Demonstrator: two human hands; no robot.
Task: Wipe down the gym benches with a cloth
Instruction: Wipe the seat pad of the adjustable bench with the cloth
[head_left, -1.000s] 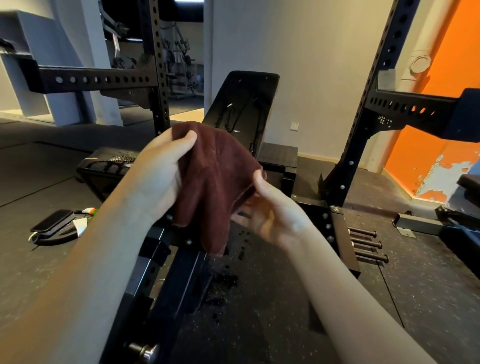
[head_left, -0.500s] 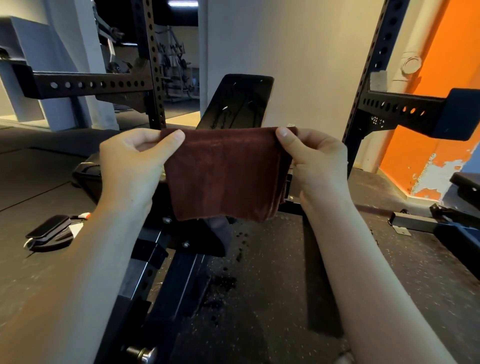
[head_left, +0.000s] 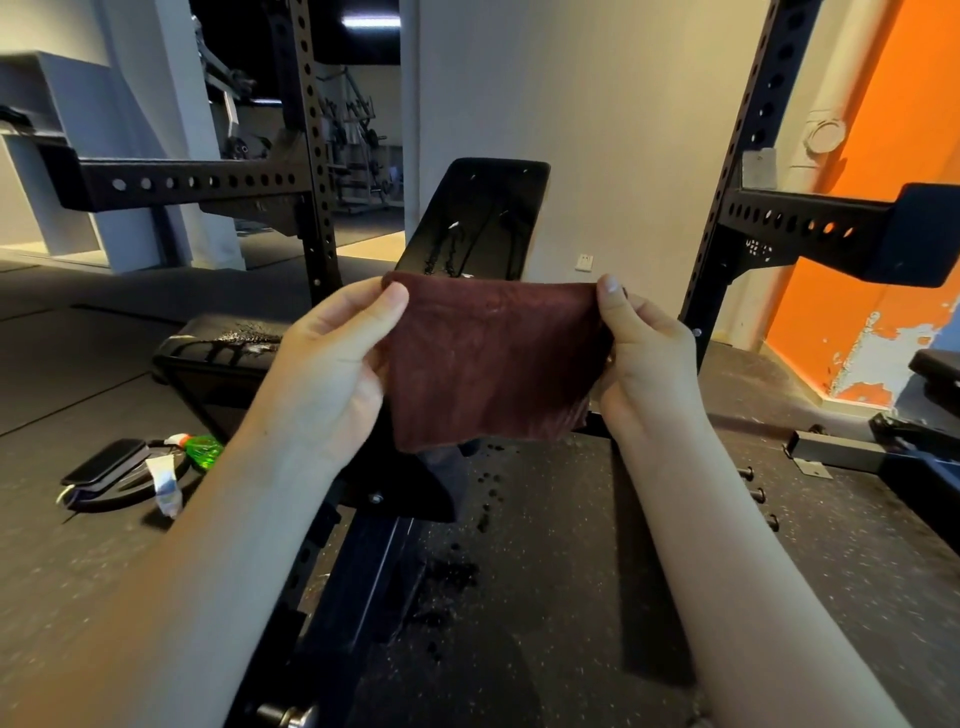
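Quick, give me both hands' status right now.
Left hand: closed, pinching the left top corner of the brown cloth.
Right hand: closed, pinching the cloth's right top corner.

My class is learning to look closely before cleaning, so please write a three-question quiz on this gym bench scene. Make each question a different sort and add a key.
1. True or false: the cloth lies flat on the bench backrest.
2. Which of the hands hold the cloth? A) the left hand only B) the right hand only C) both
3. Fill in: the small bottle lying on the floor to the person's left is coloured ___.

Key:
1. False. The cloth is held up in the air in front of the backrest.
2. C. Each hand pinches one upper corner.
3. Green.
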